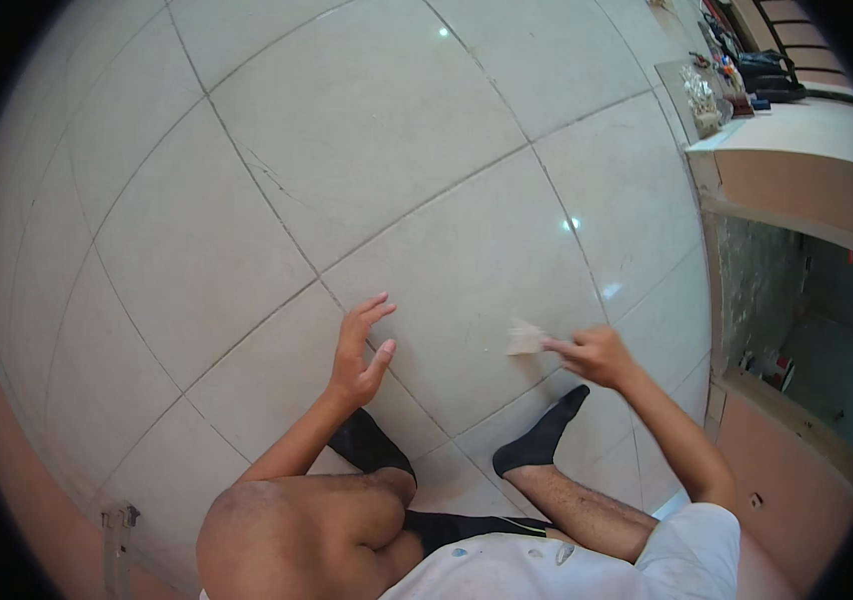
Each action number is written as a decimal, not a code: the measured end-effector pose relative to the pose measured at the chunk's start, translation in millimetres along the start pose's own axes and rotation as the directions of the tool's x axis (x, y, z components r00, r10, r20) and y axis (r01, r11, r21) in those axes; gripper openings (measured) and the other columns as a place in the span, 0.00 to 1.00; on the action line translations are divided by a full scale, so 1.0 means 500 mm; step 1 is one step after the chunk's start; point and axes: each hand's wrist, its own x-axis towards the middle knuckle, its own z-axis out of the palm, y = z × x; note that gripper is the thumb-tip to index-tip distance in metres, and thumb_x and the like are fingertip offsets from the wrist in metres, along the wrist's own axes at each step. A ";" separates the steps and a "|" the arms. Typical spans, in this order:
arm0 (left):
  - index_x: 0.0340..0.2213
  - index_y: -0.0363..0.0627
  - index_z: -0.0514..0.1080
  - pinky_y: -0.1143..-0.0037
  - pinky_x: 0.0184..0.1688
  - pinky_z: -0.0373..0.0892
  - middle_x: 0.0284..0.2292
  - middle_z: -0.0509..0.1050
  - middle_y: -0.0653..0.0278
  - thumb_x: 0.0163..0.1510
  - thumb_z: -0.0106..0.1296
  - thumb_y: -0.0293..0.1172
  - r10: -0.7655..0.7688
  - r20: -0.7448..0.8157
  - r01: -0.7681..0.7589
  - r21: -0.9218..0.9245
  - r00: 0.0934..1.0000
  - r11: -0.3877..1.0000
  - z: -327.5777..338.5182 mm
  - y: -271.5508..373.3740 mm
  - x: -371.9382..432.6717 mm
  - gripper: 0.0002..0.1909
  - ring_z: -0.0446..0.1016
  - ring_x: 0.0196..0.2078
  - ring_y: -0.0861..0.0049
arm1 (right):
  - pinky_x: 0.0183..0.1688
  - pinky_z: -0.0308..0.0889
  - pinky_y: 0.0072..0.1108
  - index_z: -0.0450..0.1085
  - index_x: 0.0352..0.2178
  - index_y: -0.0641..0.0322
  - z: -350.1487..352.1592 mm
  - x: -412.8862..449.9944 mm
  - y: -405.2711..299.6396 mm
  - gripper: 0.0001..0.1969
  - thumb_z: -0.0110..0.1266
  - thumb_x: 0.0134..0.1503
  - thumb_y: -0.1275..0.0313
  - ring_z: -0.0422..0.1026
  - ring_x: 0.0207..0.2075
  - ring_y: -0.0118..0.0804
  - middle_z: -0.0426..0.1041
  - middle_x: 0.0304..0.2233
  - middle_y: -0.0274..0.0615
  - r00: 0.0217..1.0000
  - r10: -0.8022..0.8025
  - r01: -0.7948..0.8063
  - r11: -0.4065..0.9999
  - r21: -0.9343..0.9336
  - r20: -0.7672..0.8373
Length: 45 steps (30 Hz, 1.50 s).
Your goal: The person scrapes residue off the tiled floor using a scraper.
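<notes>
My right hand [597, 354] is held over the pale floor tiles [426, 300] with its fingers curled. From its fingertips juts a pale, flared, flat object [524, 337], motion-blurred; whether it is a brush, a scraper or a folded scrap cannot be told. A soft shadow lies on the tile beneath it. Thumb and fingers apart, my left hand [361, 358] hovers above a grout line and holds nothing. A tiny white speck [485, 349] shows on the tile between the two hands.
My feet in black socks [539, 435] rest on the floor below my hands. To the right, a peach wall [779, 442] has an opening [839, 315] with a ledge above. Assorted items [734, 82] crowd the far right corner. A metal stand [117, 540] is at lower left.
</notes>
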 end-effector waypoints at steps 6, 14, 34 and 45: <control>0.54 0.41 0.69 0.63 0.64 0.58 0.59 0.67 0.50 0.60 0.51 0.31 -0.015 -0.084 0.019 0.048 0.996 0.999 -0.009 0.003 0.010 0.21 0.64 0.62 0.56 | 0.27 0.67 0.34 0.74 0.54 0.39 -0.079 0.099 -0.112 0.25 0.63 0.52 0.65 0.73 0.24 0.43 0.69 0.24 0.38 0.990 0.138 -0.134 0.979 0.151 -0.019; 0.53 0.41 0.70 0.64 0.63 0.58 0.59 0.68 0.51 0.61 0.49 0.30 0.016 -0.213 -0.021 -0.021 0.977 1.000 0.001 0.025 0.016 0.19 0.66 0.59 0.59 | 0.30 0.71 0.45 0.67 0.59 0.56 -0.086 0.265 -0.101 0.26 0.56 0.59 0.65 0.77 0.26 0.57 0.76 0.27 0.54 0.790 0.600 -0.592 0.800 0.099 -0.125; 0.57 0.41 0.66 0.72 0.58 0.58 0.60 0.68 0.58 0.65 0.41 0.32 0.039 -0.509 0.009 0.091 0.860 0.996 -0.071 -0.015 0.043 0.21 0.64 0.62 0.72 | 0.28 0.64 0.33 0.74 0.52 0.43 0.045 0.231 -0.310 0.25 0.61 0.50 0.70 0.72 0.24 0.41 0.68 0.25 0.37 0.993 -0.024 0.040 0.990 0.137 -0.117; 0.58 0.42 0.65 0.73 0.58 0.57 0.60 0.68 0.57 0.65 0.40 0.31 -0.001 -0.498 0.036 0.059 0.867 0.998 -0.045 -0.007 0.013 0.21 0.64 0.62 0.71 | 0.31 0.63 0.33 0.78 0.48 0.42 0.011 0.074 -0.281 0.19 0.60 0.52 0.67 0.72 0.29 0.36 0.69 0.26 0.32 0.982 -0.186 0.183 0.981 0.065 0.032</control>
